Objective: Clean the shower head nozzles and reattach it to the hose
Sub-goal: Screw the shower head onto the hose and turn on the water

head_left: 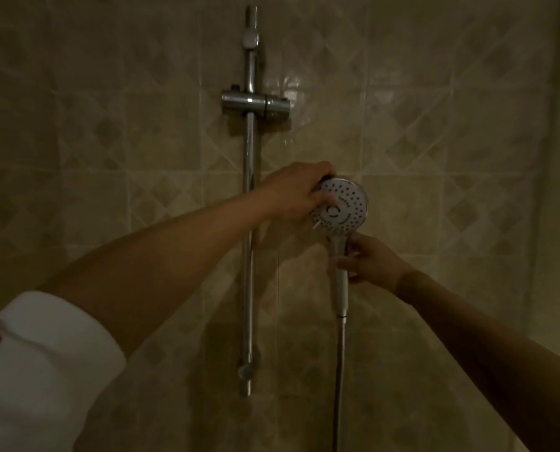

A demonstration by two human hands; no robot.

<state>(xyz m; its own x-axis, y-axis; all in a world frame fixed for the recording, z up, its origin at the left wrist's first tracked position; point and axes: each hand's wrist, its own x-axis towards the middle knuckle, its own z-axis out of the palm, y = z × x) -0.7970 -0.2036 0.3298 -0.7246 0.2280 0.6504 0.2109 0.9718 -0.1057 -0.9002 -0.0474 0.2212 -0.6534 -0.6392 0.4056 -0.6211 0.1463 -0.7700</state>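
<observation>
A white round shower head [345, 207] with dark nozzle dots faces me, held in front of the tiled wall. My left hand [296, 194] grips its left rim, thumb on the face; a thin white stick [317, 225] pokes out below the fingers. My right hand [368, 261] is closed around the white handle [340, 275]. The metal hose [339, 380] hangs straight down from the handle's lower end, joined to it.
A chrome slide rail [248, 223] runs vertically on the beige tiled wall [451, 141], left of the shower head. Its holder bracket [256, 101] sits higher up, with nothing in it. A white sleeve [44, 370] fills the lower left.
</observation>
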